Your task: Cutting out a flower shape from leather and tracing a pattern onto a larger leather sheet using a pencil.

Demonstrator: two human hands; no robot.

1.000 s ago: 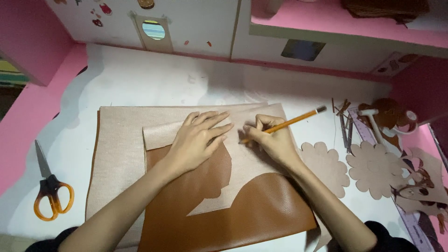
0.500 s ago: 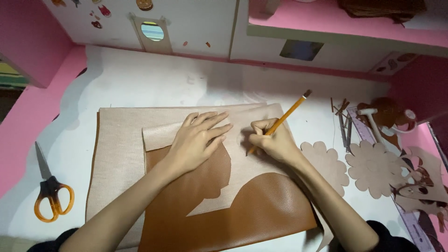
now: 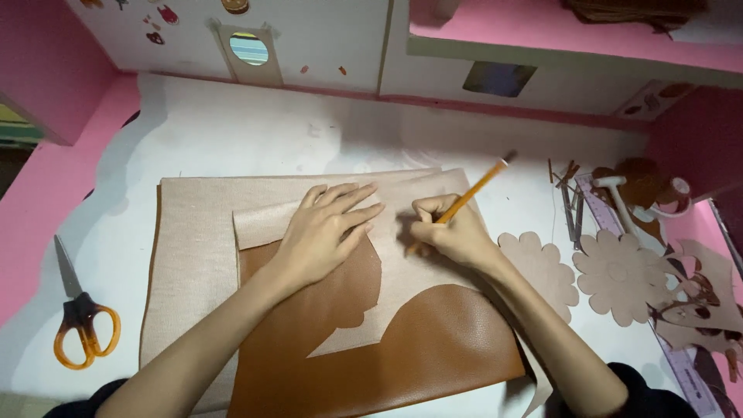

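Brown leather sheet at 6 o'clock, backing folded over; flower cutouts done at 3 o'clock. Your left hand flat, fingers released, pinning fold; right hand clenched around pencil, outline unfinished.

Leather sheet lies centre on the table, on the fabric sheet. Scissors far left. Flower cutouts right, ruler beyond them, probably partly under scraps.

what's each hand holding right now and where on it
The right hand grips a yellow pencil low on its shaft, near the tip. The left hand holds nothing; it lies flat on the beige sheet.
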